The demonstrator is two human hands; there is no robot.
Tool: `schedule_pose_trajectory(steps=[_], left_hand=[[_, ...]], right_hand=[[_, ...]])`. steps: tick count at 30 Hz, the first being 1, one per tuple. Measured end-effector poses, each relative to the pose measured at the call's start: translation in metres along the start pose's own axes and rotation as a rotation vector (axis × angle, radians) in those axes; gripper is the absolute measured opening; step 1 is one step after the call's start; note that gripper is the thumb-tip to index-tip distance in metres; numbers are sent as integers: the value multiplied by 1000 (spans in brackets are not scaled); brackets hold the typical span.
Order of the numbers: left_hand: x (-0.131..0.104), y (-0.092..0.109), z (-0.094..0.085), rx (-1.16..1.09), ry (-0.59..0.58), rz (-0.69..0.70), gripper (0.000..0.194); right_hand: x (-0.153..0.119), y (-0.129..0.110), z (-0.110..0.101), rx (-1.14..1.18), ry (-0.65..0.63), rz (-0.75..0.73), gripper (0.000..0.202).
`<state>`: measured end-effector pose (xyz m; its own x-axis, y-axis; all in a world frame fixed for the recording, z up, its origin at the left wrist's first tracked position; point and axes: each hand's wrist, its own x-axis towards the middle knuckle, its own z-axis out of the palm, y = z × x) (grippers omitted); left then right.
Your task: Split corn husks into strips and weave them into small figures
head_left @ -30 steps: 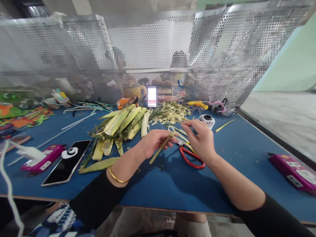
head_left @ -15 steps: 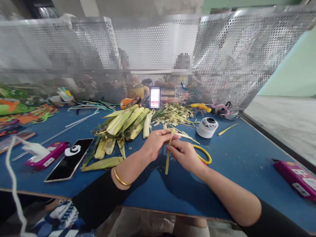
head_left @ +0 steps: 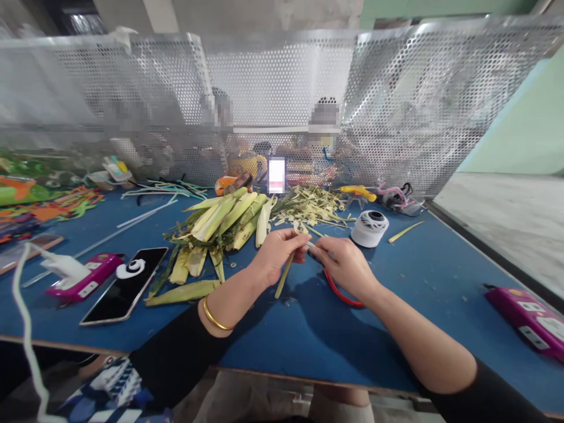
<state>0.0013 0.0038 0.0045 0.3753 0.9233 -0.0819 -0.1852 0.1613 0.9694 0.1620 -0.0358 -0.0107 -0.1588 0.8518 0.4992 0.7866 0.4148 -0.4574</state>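
Note:
My left hand [head_left: 284, 249] is closed, thumb and fingertips pinching a folded, pale green corn husk strip [head_left: 285, 275]. Its narrow tail hangs below the fingers, and a pale curled part shows above the fingertips. My right hand [head_left: 341, 258] is closed around scissors; the red handle [head_left: 341, 294] curves out beneath the palm, while the other handle is hidden. Something greyish, seemingly the blades, reaches from the right fingertips toward the strip at the left fingers. Whether it touches the strip I cannot tell.
Corn husks [head_left: 229, 220] lie piled beyond my left hand, with husk scraps [head_left: 312, 205] behind. A white thread spool [head_left: 370, 229] stands right of them. A phone [head_left: 126, 288] and a magenta power strip [head_left: 86, 282] lie left; another power strip [head_left: 529, 317] lies right. A perforated metal screen [head_left: 277, 76] borders the table.
My right hand has moved a little right and up, off the strip's tail. The scissors have turned, their red handle now below the hand. The strip's tail has swung left.

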Motion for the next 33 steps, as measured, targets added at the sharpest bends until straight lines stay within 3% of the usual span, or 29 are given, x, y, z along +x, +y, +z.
schedule_pose_trajectory(steps=[2,9,15,19,25,33], left_hand=[[0,-2,1,69,29,28,17],[4,-4,-1,135,81,16,14],[9,-1,-8,8,9,-127,24],[4,1,-5,8,-44,-204,36],[-6,-5,5,131,-134,-163,23],[-5,-12,5,173,-145,-133,25]], right_hand=[[-2,-2,1,56,-69,15,34],[-7,-17,-5,178,-70,22,33],[-1,-4,0,351,-153,301,44],[5,5,7,628,-81,486,48],[4,2,11,1207,-9,625,36],[3,6,19,1054,193,614,34]])
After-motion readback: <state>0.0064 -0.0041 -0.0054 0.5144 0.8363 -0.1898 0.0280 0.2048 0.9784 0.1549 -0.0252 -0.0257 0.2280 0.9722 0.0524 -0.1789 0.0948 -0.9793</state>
